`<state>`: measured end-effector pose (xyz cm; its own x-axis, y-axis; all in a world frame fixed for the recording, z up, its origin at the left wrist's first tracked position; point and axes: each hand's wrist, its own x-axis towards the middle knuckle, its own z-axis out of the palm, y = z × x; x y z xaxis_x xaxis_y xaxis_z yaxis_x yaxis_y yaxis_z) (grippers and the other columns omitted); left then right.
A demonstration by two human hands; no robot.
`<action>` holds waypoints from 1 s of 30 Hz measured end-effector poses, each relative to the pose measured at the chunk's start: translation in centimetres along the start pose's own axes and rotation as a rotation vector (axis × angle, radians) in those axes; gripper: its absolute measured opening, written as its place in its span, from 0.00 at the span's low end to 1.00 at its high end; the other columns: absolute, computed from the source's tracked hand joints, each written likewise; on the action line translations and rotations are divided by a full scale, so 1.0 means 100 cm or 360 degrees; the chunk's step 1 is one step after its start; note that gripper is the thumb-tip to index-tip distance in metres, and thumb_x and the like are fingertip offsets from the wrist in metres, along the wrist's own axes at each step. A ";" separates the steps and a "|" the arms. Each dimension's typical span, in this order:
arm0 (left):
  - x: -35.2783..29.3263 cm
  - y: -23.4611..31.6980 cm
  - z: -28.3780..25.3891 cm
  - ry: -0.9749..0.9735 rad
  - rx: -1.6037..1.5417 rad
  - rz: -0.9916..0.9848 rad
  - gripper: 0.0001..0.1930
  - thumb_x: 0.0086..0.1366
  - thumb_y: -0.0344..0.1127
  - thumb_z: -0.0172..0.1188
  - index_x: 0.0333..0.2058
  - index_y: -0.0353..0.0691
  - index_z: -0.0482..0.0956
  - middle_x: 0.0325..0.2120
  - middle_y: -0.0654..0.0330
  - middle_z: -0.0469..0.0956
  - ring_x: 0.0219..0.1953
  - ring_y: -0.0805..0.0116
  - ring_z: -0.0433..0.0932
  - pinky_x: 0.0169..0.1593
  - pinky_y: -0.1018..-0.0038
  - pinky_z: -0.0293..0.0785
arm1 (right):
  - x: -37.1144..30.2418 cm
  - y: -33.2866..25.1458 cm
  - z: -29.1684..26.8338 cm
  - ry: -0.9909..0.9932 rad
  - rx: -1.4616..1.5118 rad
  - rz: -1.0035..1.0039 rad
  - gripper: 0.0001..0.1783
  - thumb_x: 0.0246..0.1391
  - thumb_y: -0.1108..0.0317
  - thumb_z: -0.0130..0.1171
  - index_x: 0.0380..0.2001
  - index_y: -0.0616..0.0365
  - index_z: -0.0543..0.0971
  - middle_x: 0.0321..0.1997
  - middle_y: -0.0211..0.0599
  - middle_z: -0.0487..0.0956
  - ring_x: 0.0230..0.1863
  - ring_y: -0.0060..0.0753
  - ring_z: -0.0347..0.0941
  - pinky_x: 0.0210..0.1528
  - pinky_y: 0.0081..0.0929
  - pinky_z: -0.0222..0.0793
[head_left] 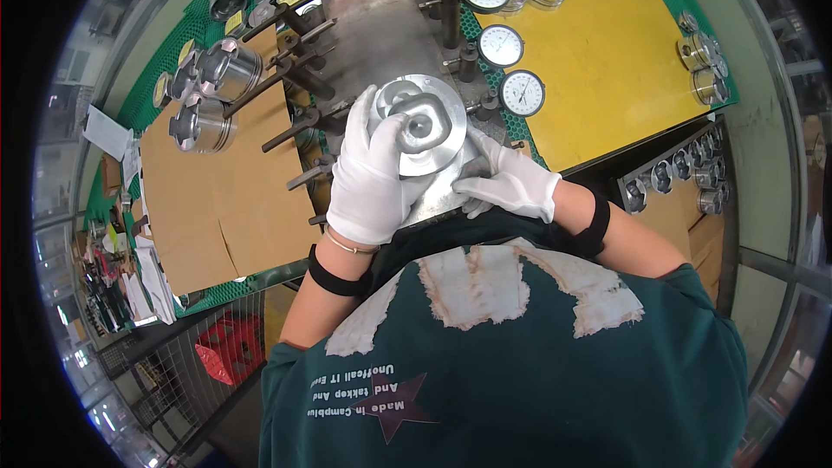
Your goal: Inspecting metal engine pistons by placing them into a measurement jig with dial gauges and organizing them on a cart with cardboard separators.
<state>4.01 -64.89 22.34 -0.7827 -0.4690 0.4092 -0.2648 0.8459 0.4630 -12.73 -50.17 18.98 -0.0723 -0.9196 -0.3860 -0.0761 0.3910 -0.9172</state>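
Note:
A silver metal piston (451, 152) stands in front of me at the near end of a grey steel plate (368, 26), its round face and hollowed middle turned up toward me. My left hand (373, 178), in a white glove, grips its left side, with the thumb over the face and the fingers along the rim. On the right, my other white-gloved hand, my right hand (511, 178), is closed against the piston's lower right side. Some of its fingertips are hidden under the piece.
Dial gauges (501, 46) on dark posts line the plate's right side; dark rods (290, 130) stick out on its left. Several pistons (230, 69) stand on brown cardboard (217, 199) at left. A yellow board (598, 52) lies at right, with more pistons (709, 85) beyond.

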 end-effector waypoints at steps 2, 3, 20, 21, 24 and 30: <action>0.002 -0.002 -0.001 -0.0008 -0.0019 -0.0004 0.37 0.38 0.35 0.79 0.48 0.42 0.70 0.60 0.39 0.62 0.52 0.40 0.74 0.49 0.60 0.78 | -0.001 -0.010 -0.001 0.0002 0.0059 0.0123 0.52 0.55 0.60 0.63 0.72 0.61 0.42 0.46 0.50 0.79 0.40 0.36 0.79 0.45 0.28 0.76; 0.003 -0.003 -0.001 -0.0014 -0.0038 -0.0007 0.37 0.38 0.35 0.79 0.48 0.42 0.70 0.60 0.39 0.63 0.52 0.40 0.74 0.49 0.60 0.78 | -0.002 -0.009 -0.002 0.0005 0.0063 0.0123 0.52 0.55 0.60 0.63 0.72 0.61 0.42 0.46 0.50 0.79 0.40 0.36 0.79 0.45 0.28 0.76; 0.006 -0.002 0.003 0.0023 -0.0027 -0.0004 0.35 0.38 0.31 0.77 0.47 0.42 0.71 0.60 0.38 0.62 0.55 0.40 0.72 0.52 0.60 0.76 | 0.004 -0.006 -0.003 0.0117 -0.0185 0.0082 0.53 0.52 0.53 0.64 0.70 0.67 0.47 0.53 0.61 0.76 0.53 0.49 0.76 0.57 0.31 0.69; 0.006 -0.001 0.003 0.0033 -0.0042 -0.0013 0.33 0.38 0.31 0.77 0.45 0.41 0.71 0.60 0.38 0.63 0.54 0.40 0.72 0.52 0.60 0.76 | 0.003 -0.006 -0.004 0.0126 -0.0188 0.0079 0.53 0.52 0.53 0.64 0.70 0.67 0.47 0.53 0.61 0.76 0.53 0.49 0.76 0.57 0.31 0.69; 0.008 0.001 -0.001 0.0039 -0.0100 0.0044 0.29 0.39 0.30 0.75 0.42 0.41 0.72 0.58 0.38 0.65 0.54 0.40 0.73 0.53 0.61 0.75 | -0.002 -0.012 -0.006 0.0121 -0.0129 0.0074 0.54 0.51 0.51 0.64 0.70 0.68 0.49 0.54 0.63 0.75 0.55 0.52 0.75 0.58 0.30 0.68; 0.036 0.060 -0.039 -0.0249 -0.1811 -0.1185 0.28 0.60 0.22 0.52 0.59 0.24 0.57 0.43 0.52 0.77 0.41 0.70 0.78 0.47 0.76 0.75 | -0.038 -0.037 -0.020 0.0512 -0.0544 -0.0733 0.49 0.53 0.64 0.63 0.71 0.59 0.46 0.56 0.55 0.75 0.56 0.51 0.74 0.57 0.34 0.70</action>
<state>1.83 -62.49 29.70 -0.7350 -0.6196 -0.2753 -0.1016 -0.3009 0.9482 -14.19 -48.05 23.99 -0.2467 -0.9595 0.1361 -0.4781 -0.0017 -0.8783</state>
